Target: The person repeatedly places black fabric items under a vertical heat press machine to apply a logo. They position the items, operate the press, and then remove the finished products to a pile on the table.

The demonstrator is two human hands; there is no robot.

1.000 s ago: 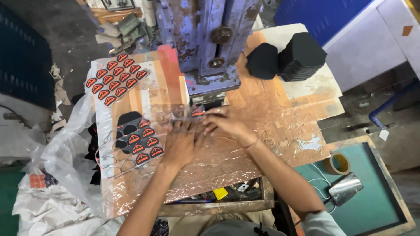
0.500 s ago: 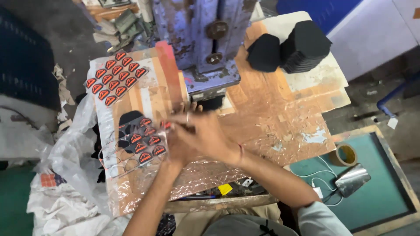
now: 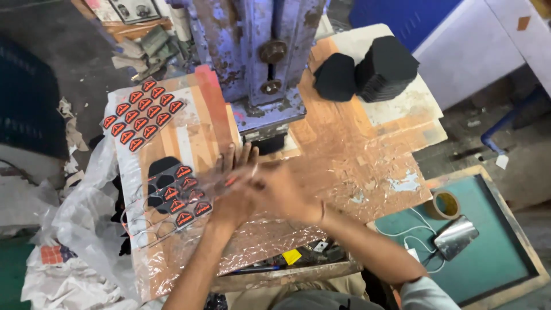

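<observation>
My left hand (image 3: 232, 192) lies with its fingers stretched out over the plastic-covered wooden bench (image 3: 367, 161), just in front of the blue press (image 3: 258, 57). Crossing over it from the right is my right hand (image 3: 281, 192), blurred by motion. A small red bit (image 3: 230, 181) shows between the two hands; which hand has it, I cannot tell. Right beside my left hand sits a clear sheet (image 3: 175, 198) of black shapes and red-and-black badges. A second sheet of red badges (image 3: 142, 115) lies further back on the left.
Stacks of black pieces (image 3: 384, 69) stand at the back right of the bench. A tape roll (image 3: 446, 204) and a shiny metal object (image 3: 456, 236) with a white cable rest on a green tray (image 3: 505, 252) to the right. Crumpled plastic bags (image 3: 74, 229) hang at the left.
Both hands have shifted from the bench middle toward the left, next to the badge sheet, and the right hand now crosses over the left.
</observation>
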